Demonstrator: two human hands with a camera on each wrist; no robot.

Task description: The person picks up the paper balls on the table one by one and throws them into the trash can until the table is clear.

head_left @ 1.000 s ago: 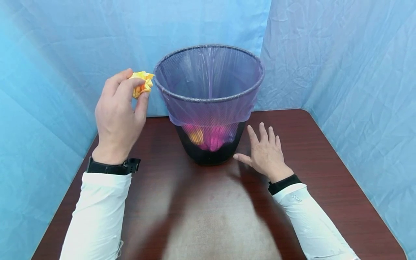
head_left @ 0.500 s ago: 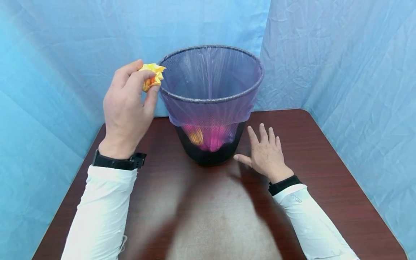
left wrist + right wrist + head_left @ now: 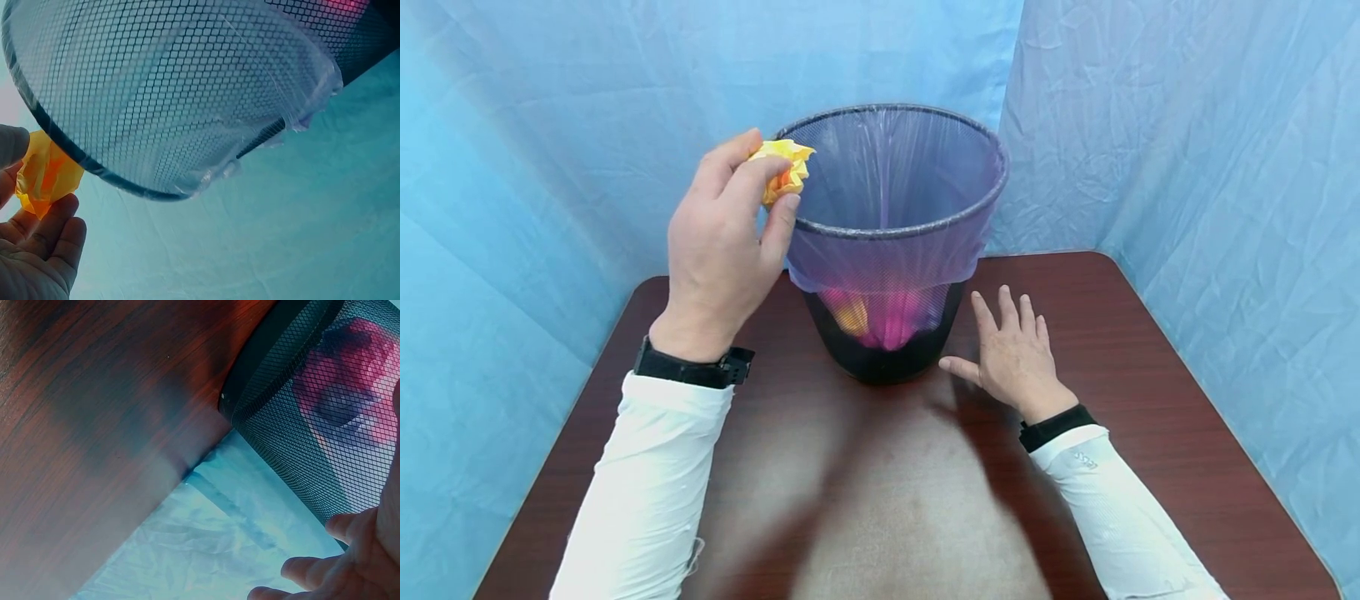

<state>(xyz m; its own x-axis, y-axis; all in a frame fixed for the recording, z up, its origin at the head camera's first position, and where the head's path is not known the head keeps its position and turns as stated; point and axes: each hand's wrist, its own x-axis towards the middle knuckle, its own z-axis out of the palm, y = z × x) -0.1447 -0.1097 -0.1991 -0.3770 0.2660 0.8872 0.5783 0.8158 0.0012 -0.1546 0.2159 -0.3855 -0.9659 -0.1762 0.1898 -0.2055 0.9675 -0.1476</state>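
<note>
My left hand pinches a crumpled ball of yellow paper between thumb and fingers, at the left side of the bin's rim. The left wrist view shows the paper ball beside the rim, with the thumb on one side and fingers on the other. A black mesh wastebasket stands upright on the table, lined with a translucent purple bag folded over its rim. Pink and yellow crumpled pieces show through the mesh low inside. To the right of the bin, my right hand has its fingers spread, holding nothing.
The dark reddish-brown table has rounded far corners. Light blue cloth hangs behind and along both sides, close to the bin's back. Shadows of both arms fall across the tabletop.
My left hand has moved right and slightly up with the paper ball, from left of the bin to its rim. The right hand and the wastebasket have stayed in place.
</note>
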